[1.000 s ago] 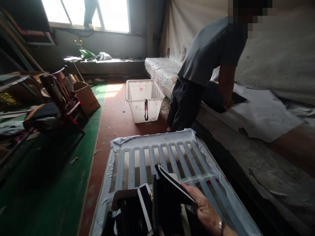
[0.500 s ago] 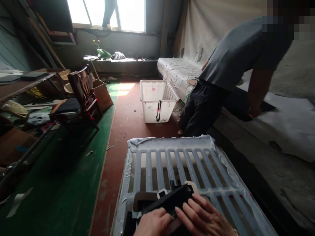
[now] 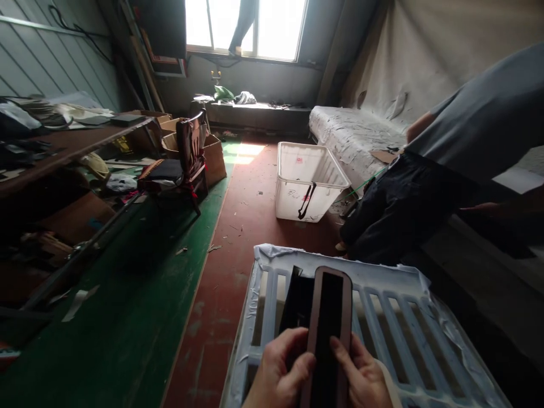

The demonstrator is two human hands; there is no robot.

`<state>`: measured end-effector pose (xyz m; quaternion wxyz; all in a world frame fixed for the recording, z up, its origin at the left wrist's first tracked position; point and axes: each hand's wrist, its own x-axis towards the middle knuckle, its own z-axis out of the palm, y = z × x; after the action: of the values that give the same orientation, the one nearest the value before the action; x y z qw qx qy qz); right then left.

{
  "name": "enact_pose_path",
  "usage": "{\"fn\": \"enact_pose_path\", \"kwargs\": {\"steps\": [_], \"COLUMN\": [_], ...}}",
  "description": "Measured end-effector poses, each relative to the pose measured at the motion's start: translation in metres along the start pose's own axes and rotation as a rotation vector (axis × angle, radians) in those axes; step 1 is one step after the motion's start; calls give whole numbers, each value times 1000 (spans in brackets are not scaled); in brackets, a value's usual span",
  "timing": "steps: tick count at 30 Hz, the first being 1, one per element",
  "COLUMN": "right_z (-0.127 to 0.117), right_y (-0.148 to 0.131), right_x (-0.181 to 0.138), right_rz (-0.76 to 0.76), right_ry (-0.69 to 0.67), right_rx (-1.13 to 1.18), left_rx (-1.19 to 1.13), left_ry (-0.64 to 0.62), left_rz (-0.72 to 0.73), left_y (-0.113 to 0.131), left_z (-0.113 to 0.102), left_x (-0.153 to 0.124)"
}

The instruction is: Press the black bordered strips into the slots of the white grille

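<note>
Between both hands, a long narrow piece with a rounded end stands up. Its border is brown and its middle is black; I cannot make out its exact kind. My left hand grips its left edge, with the thumb on the front. My right hand holds the right edge, thumb over the black middle and fingers behind. Beyond my left hand, a black flat item shows over the bluish slatted top, partly hidden by the long piece. What lies under my hands is hidden.
A white plastic bin with a black strap over its rim stands ahead. To the right a co-worker bends over a low surface. Left are a wooden chair, cardboard boxes and a cluttered table.
The view has swung left. My hands have gone from lying over several dark pieces to holding the brown-edged piece upright. The co-worker's arm has moved lower.
</note>
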<state>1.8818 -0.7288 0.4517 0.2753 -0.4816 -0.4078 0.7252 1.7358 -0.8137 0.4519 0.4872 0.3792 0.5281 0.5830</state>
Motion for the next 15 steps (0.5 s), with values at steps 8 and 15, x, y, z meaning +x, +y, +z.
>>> {"fn": "enact_pose_path", "kwargs": {"steps": [8,15], "right_z": [53,58], "right_y": [29,93], "right_x": [119,154], "right_rz": [-165,-163], "right_ry": [-57,8], "right_rx": [-51,-311], "left_rx": [-36,152], "left_ry": [419,408], "left_rz": [-245,-276], "left_y": [-135,-215], "left_z": [-77,-73], "left_x": [2,-13]}}
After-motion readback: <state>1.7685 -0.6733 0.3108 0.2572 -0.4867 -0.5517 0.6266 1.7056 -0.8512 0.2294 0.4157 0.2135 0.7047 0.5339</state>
